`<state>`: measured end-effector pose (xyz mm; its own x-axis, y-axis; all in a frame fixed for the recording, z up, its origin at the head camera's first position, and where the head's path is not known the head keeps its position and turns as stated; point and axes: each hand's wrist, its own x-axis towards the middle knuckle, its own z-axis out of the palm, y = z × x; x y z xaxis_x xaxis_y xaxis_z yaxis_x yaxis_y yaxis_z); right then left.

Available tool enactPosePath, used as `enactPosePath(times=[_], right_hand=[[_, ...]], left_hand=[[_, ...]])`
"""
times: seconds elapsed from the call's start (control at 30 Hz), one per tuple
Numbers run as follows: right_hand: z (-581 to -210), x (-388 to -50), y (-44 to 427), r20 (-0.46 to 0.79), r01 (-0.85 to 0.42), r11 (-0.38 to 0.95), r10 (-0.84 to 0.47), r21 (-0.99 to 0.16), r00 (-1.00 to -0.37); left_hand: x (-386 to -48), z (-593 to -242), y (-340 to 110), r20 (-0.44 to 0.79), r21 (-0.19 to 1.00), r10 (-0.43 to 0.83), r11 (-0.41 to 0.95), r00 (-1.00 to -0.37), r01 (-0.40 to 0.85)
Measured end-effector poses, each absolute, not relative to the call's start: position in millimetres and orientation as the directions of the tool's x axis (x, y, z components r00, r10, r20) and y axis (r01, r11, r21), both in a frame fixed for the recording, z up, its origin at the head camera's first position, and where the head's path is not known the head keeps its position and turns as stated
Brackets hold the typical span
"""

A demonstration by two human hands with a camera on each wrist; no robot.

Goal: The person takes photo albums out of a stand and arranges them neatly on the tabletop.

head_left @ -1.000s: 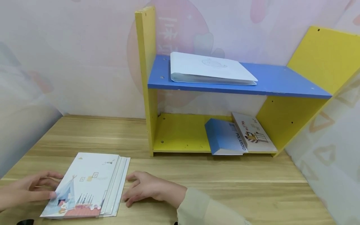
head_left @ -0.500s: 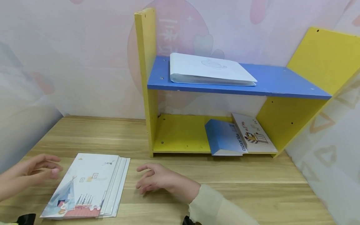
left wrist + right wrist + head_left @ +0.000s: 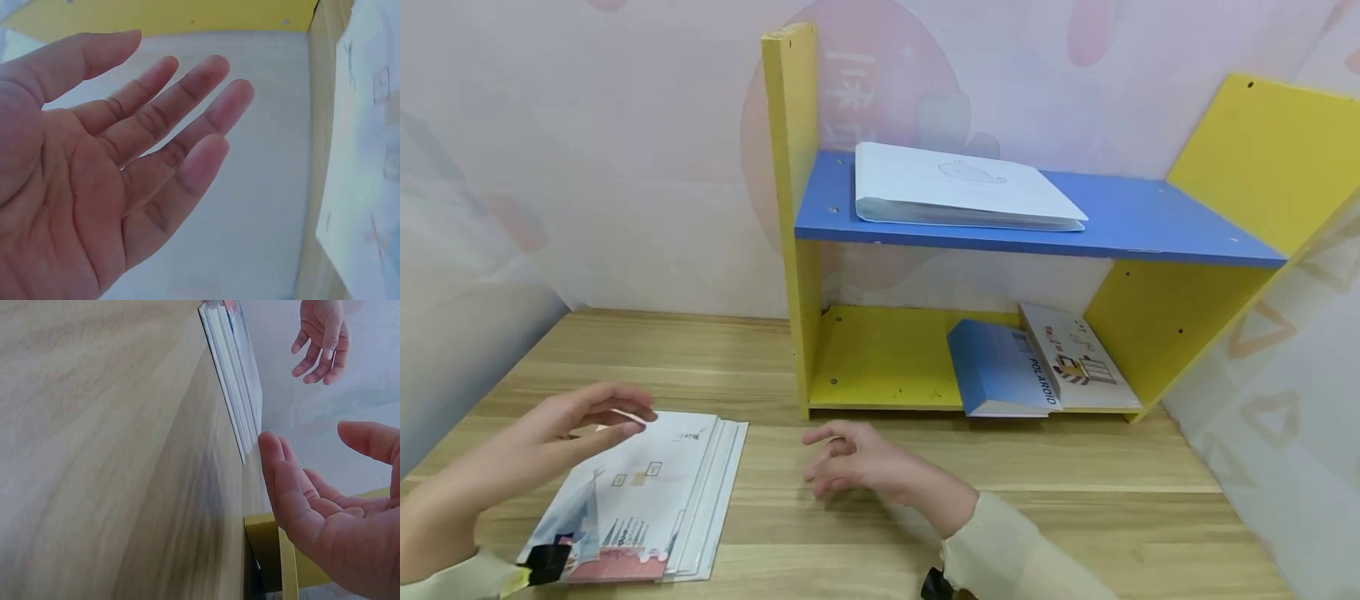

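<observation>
A small stack of thin white books [image 3: 640,492] lies on the wooden table at the left, its top cover printed with a tent picture. My left hand [image 3: 561,442] hovers over the left part of the stack, fingers relaxed and holding nothing; the left wrist view shows its bare palm [image 3: 112,169]. To the right of the stack, my right hand [image 3: 872,467] hangs above the table with loosely bent fingers and nothing in them. In the right wrist view the stack's page edges [image 3: 231,375] show beyond the right hand [image 3: 337,519].
A yellow and blue shelf [image 3: 1037,250] stands at the back right. On its blue board lies a white album [image 3: 962,187]. Its lower board bears a blue POLAROID book [image 3: 1003,367] beside a white illustrated book [image 3: 1075,354].
My left hand has left the stack's left edge, risen and moved right over it. My right hand has drawn away from the stack to the right. The stack stays put.
</observation>
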<state>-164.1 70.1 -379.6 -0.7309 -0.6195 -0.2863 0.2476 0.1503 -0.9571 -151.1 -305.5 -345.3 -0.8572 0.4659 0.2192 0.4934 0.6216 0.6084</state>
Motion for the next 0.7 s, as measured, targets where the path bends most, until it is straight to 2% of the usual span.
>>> enactPosePath(times=[0.13,0.3,0.53,0.7], right_hand=[[-377.1,-166.1,82.3,-0.271,0.191,0.194,-0.613,-0.962,-0.742],[-373.7,-167.6,97.2,-0.251,0.118,0.253,-0.598,-0.96,-0.761],[-369.9,-168.4,114.7,-0.242,0.114,0.246,-0.589,-0.963,-0.771],[-368.9,-168.4,127.2,-0.214,0.098,0.221,-0.593,-0.97,-0.777]], left_hand=[[-152.5,-338.9,-283.0,0.228,0.582,0.495,0.621,-0.839,0.525],[-151.9,-335.8,-259.5,0.212,0.612,0.534,0.58,-0.818,0.537],[-150.9,-334.2,-234.8,0.161,0.677,0.551,0.542,-0.819,0.498],[-154.6,-336.5,-220.2,0.158,0.691,0.596,0.504,-0.788,0.519]])
